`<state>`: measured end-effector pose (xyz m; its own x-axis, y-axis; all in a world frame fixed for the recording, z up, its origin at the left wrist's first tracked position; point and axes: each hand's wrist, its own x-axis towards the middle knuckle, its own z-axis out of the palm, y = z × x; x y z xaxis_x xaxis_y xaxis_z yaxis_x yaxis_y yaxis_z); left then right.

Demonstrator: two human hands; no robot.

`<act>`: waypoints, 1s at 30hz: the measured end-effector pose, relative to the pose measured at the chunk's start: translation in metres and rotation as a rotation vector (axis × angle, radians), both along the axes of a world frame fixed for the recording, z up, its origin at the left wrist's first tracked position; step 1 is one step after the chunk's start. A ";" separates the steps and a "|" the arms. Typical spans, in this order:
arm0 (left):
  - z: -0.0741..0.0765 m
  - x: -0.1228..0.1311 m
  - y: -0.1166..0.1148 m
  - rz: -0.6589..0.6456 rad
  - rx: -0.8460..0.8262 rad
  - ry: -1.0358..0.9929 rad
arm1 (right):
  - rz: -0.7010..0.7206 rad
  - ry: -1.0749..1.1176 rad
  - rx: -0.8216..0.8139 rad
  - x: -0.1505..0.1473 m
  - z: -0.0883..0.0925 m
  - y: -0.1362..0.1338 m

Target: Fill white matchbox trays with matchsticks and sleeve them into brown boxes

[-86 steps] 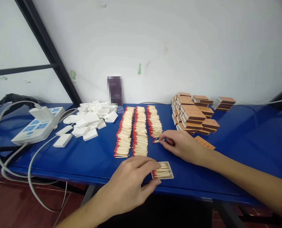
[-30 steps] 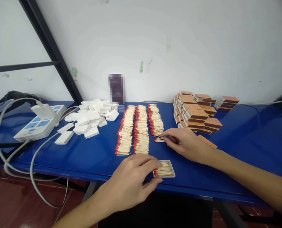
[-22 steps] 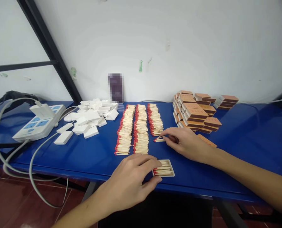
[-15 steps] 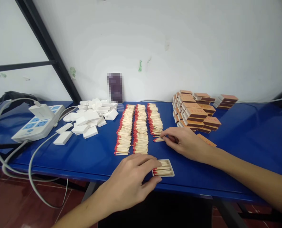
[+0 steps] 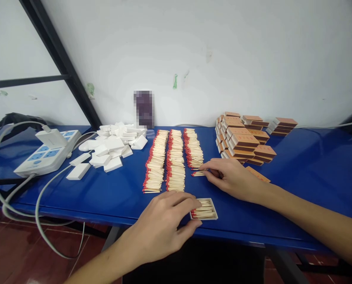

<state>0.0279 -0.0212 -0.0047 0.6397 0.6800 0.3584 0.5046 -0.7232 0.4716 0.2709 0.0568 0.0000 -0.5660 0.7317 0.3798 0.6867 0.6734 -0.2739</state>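
Note:
A white matchbox tray (image 5: 214, 211) lies near the table's front edge, holding red-headed matches. My left hand (image 5: 167, 221) grips its left end between thumb and fingers, hiding part of it. Farther back, my right hand (image 5: 229, 175) has its thumb and index finger closed on the stick ends of a few loose matches (image 5: 197, 173). They lie on the table at the near end of the right row of matches (image 5: 193, 148). Two longer rows, the middle row (image 5: 176, 161) and the left row (image 5: 156, 161), run beside it with their heads to the left.
White closed-looking small boxes (image 5: 112, 146) are heaped at the left, beside a power strip (image 5: 47, 154) with cables. Orange and brown matchboxes (image 5: 241, 138) are stacked at the back right. A blurred-out dark rectangular object (image 5: 145, 108) leans on the wall. The table (image 5: 111, 197) is blue.

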 end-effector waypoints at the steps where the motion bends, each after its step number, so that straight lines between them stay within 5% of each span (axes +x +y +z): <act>1: 0.000 0.000 0.000 0.001 -0.004 0.003 | -0.002 0.002 0.000 0.000 0.000 0.000; 20: 0.002 0.000 0.000 0.008 0.021 0.004 | -0.066 0.030 -0.051 -0.002 0.003 -0.004; 30: 0.002 0.000 0.000 -0.003 0.011 -0.009 | -0.028 0.030 -0.460 0.003 0.022 -0.008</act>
